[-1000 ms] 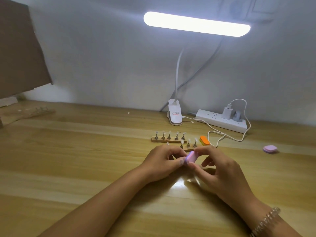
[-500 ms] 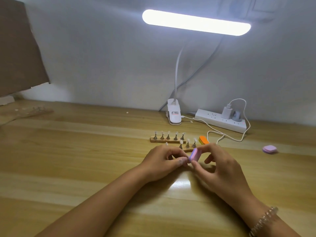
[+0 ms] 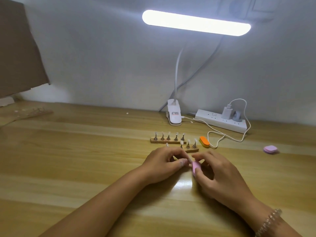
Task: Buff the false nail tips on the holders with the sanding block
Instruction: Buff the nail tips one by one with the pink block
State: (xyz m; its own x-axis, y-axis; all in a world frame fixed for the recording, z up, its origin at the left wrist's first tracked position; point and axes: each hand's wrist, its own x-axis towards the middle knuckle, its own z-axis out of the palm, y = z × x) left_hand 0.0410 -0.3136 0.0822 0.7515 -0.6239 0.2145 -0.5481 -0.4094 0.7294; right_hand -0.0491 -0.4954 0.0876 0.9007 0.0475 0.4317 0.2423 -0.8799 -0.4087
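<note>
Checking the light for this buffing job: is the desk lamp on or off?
On. The lamp bar glows bright white, and its glare reflects off the wooden table.

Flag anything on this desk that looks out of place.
A small white speck lies alone on the desk, well apart from the nail holders; possibly a stray tip, too small to tell. Otherwise nothing stands out.

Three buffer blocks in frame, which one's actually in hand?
The pink sanding block, pinched in the right hand. The orange block and the lilac block lie untouched on the table.
</note>
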